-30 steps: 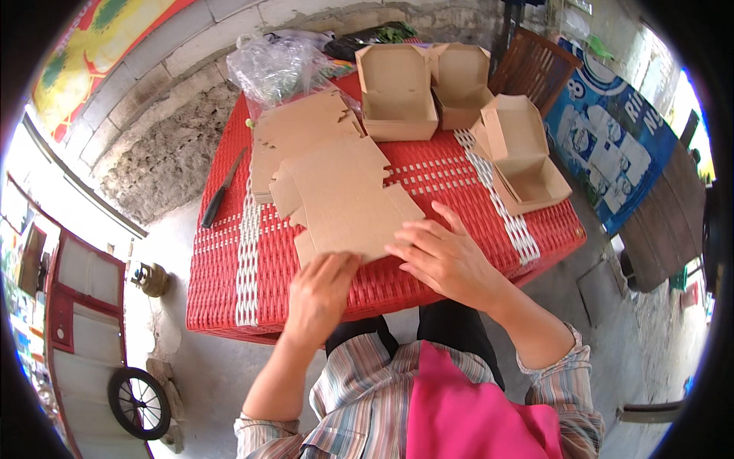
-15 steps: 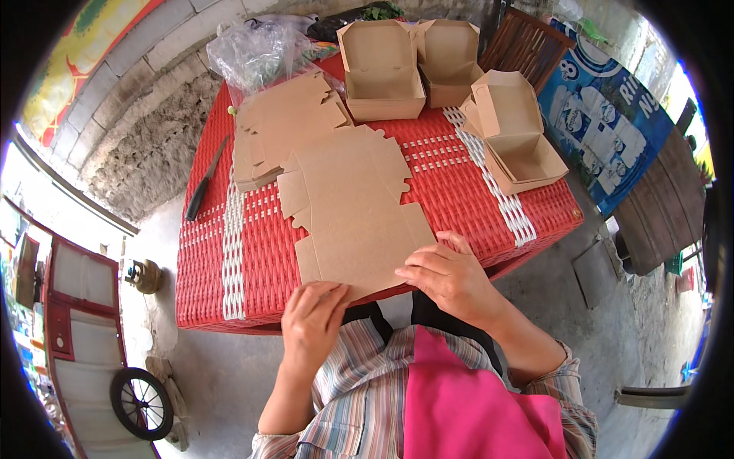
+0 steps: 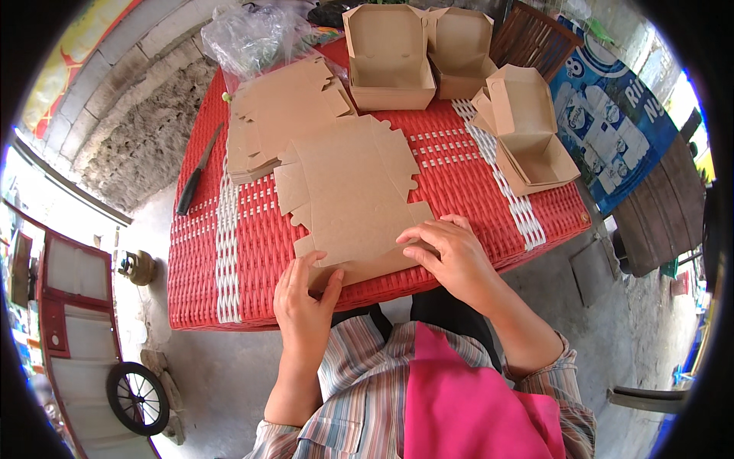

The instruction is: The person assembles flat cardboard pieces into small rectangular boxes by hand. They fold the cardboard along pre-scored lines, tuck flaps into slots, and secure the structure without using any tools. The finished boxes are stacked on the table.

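A flat brown cardboard box blank (image 3: pixel 355 183) with notched side tabs lies before me on the red woven table (image 3: pixel 252 298). Its near panel is bent up along a crease. At the near left corner my left hand (image 3: pixel 300 298) pinches this panel, thumb on the near side and fingers behind. My right hand (image 3: pixel 453 260) grips the panel's right end, its fingers curled over the cardboard and the thumb in front. Part of each corner is hidden by my fingers. Just beyond on the left lies a stack of flat blanks (image 3: pixel 283 107), partly under the one I hold.
Folded open-lidded boxes stand at the back: one in the middle (image 3: pixel 391 96), another beside it (image 3: pixel 459 76), several nested at the right (image 3: pixel 543 164). A black-handled knife (image 3: pixel 189 187) lies at the left edge. A clear plastic bag (image 3: pixel 256 42) sits at the back left.
The near panel of the blank has gone from lying flat to bent upward. Both hands have moved slightly away from me with it, and the view has shifted a little.
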Available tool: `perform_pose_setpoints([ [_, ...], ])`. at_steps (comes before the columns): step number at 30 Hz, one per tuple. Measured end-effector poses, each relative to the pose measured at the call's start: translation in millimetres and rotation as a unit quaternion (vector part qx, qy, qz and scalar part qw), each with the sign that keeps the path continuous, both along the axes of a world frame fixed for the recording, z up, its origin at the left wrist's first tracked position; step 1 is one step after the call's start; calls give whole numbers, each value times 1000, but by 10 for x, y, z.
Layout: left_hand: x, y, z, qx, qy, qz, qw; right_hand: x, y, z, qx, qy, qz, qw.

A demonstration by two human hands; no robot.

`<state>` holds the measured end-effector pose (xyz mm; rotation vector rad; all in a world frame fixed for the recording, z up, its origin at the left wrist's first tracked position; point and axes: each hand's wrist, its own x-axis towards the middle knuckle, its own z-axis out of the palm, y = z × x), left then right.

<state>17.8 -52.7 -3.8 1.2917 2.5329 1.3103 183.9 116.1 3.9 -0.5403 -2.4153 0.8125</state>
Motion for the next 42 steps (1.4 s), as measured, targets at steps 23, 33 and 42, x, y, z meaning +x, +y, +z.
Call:
perform_pose_setpoints([
  [23, 6, -112, 189, -48, 104, -56, 992, -22, -482, -107, 185, -15, 53, 981],
  [33, -68, -248, 233, -45, -5, -90, 995, -63, -418, -161, 220, 8, 51, 974],
  [42, -86, -105, 203, -71, 39, -86, 993, -208, -433, -113, 228, -58, 27, 972],
])
